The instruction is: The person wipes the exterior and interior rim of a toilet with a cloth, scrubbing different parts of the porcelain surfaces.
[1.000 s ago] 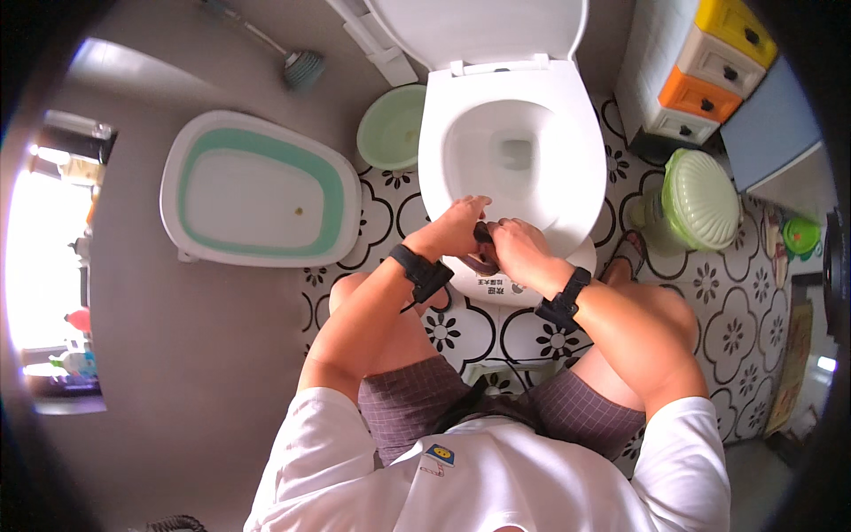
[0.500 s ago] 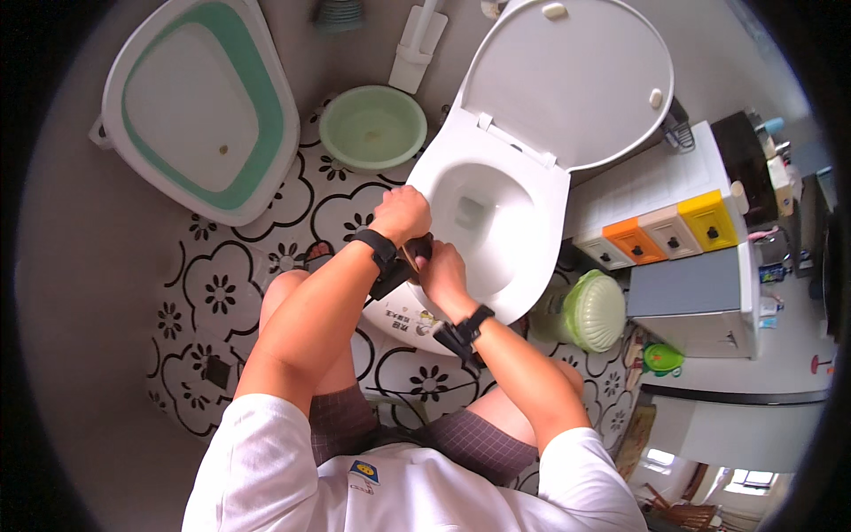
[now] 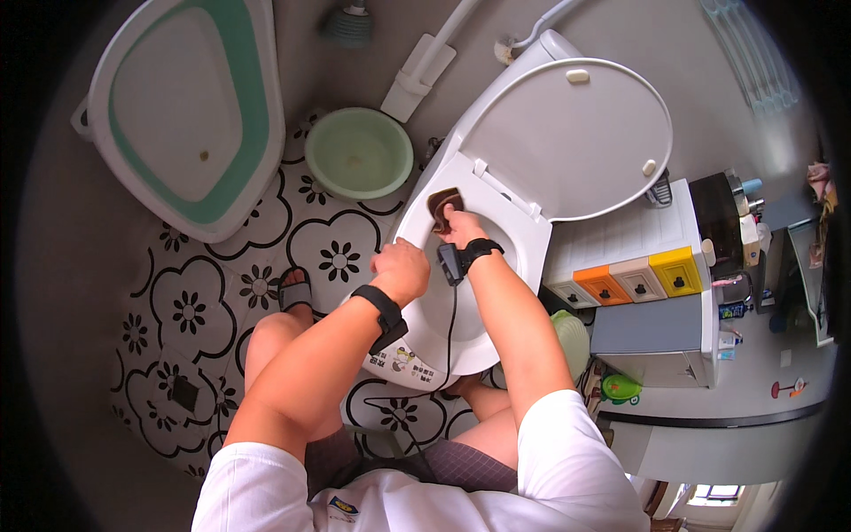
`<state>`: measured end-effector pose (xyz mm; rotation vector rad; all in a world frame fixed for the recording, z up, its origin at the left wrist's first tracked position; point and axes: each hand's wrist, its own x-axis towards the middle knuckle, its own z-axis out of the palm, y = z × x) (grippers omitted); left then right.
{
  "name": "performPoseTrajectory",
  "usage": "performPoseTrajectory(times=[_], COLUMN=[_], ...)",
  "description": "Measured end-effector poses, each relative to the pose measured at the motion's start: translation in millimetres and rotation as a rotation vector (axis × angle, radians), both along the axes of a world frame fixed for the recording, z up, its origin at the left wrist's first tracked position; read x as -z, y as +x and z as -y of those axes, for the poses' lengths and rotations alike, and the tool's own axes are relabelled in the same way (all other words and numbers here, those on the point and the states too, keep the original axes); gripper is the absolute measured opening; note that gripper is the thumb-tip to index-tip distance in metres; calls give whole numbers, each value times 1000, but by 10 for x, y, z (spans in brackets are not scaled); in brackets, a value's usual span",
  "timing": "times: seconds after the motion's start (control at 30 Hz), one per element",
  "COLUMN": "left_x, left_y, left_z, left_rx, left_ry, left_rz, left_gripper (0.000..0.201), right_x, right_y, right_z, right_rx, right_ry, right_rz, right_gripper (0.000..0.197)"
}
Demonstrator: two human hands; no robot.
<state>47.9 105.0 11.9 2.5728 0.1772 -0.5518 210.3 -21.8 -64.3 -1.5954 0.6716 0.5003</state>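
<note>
My right hand (image 3: 462,229) is closed on a brown cloth (image 3: 441,206), which lies against the left rear part of the white toilet seat (image 3: 519,232). The cloth looks thin and folded, with part of it under my fingers. My left hand (image 3: 402,269) is at the seat's left edge, its fingers curled; whatever they hold, if anything, is hidden. Black straps circle both wrists, and a black cable hangs from the right one across the bowl. The toilet lid (image 3: 567,142) stands raised behind the seat.
A pale green basin (image 3: 359,191) sits on the patterned floor left of the toilet. A white and green folding tub (image 3: 235,177) leans at the far left. On the right are a drawer cabinet (image 3: 603,284) with coloured fronts and a green ribbed bin (image 3: 570,341).
My hands have come apart. The right one has moved farther back over the seat with the cloth, while the left stays near the seat's left edge. The view has shifted.
</note>
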Motion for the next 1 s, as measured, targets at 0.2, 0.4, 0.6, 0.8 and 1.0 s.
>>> performPoseTrajectory(times=[0.2,0.4,0.6,0.8,1.0], left_x=[-130,-109,-91,-109,-117], left_y=[-18,-48,-46,-57,20], left_z=[-12,-95,-97,-79,-134], left_rx=[42,82,146,156,34], left_ry=[-59,-47,-76,-8,-95], left_rz=[-84,-117,-107,-113,-21], left_gripper=[51,60,65,57,30], right_x=[367,393,256,-73,-233], right_y=[481,459,305,-338,-1126], right_z=[1131,1376,550,122,195], right_rx=[236,708,124,-556,-944], right_ry=[382,520,262,-415,-585], right_rz=[258,278,87,263,504], right_gripper=[39,57,32,32,17])
